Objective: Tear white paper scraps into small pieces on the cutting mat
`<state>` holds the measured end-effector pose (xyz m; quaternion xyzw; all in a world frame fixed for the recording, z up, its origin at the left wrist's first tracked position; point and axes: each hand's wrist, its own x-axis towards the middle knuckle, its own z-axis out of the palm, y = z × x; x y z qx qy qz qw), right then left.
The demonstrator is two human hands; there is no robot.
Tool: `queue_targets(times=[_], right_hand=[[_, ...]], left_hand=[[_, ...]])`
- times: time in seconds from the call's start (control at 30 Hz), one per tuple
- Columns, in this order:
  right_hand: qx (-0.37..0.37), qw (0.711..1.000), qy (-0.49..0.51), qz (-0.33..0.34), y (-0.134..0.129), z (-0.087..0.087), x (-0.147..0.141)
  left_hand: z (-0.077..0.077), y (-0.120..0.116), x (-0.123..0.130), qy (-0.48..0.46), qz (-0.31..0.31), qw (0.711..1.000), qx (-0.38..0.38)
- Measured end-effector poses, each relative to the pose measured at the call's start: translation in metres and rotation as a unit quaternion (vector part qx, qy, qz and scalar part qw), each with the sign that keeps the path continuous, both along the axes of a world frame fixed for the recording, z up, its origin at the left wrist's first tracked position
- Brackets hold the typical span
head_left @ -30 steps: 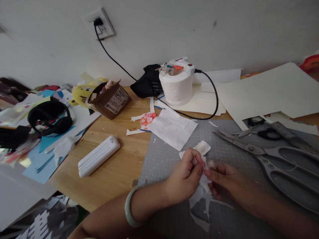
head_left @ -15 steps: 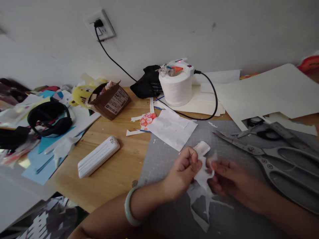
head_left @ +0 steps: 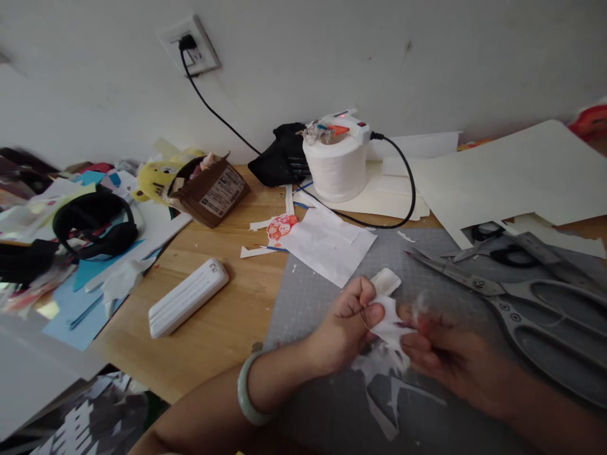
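My left hand (head_left: 351,322), with a pale green bangle on the wrist, pinches a piece of white paper (head_left: 389,321) between thumb and bent fingers. My right hand (head_left: 443,351) is closed on the paper's right side, its fingertips blurred by motion. A thin wisp of white shows above the right fingertips. Just beyond my left fingers is a small white rounded piece (head_left: 386,282). Cut white paper scraps (head_left: 383,417) lie below both hands on the grey cutting mat (head_left: 313,316).
Large scissors (head_left: 493,291) lie right of my hands. Ahead are a white sheet (head_left: 332,246), a red drawing (head_left: 281,227) and a white roll (head_left: 334,167) with a black cable. A white power bank (head_left: 188,298), cardboard box (head_left: 218,196) and headphones (head_left: 95,224) are leftward.
My right hand has shifted slightly in place, and the paper between the hands has turned and flattened. My left hand stays nearly where it was, still pinching.
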<state>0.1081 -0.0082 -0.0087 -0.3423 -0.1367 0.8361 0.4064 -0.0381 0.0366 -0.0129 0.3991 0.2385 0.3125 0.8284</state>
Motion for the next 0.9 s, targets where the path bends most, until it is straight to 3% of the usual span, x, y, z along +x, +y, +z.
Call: queue_targets(times=[0.07,0.13,0.37,0.43,0.53,0.67,0.73,0.9], right_hand=[[-0.005,1.000,0.020,0.005,0.001,0.003,0.003],[0.007,1.000,-0.025,0.006,0.002,0.001,0.004],[0.094,0.978,-0.176,0.055,0.005,-0.008,-0.003],[0.096,0.981,-0.163,0.042,0.003,-0.007,-0.006],[0.058,0.995,-0.084,0.008,0.001,-0.003,-0.004],[-0.006,0.999,0.021,-0.034,0.002,0.003,0.004],[-0.006,1.000,0.004,-0.026,0.004,0.003,0.006],[0.045,0.991,-0.121,0.027,0.006,-0.006,0.002]], left_hand=[[-0.002,0.000,-0.001,-0.010,0.005,1.000,-0.014],[-0.003,-0.002,-0.002,0.018,-0.003,1.000,-0.003],[0.000,-0.005,-0.001,0.121,0.006,0.987,0.106],[0.002,-0.004,-0.001,0.115,-0.004,0.987,0.111],[0.001,-0.002,-0.001,0.049,-0.018,0.997,0.049],[-0.003,0.001,-0.001,-0.024,0.015,0.999,-0.020],[-0.003,0.000,-0.001,-0.004,0.021,1.000,-0.011],[0.002,-0.006,-0.003,0.103,0.010,0.990,0.092]])
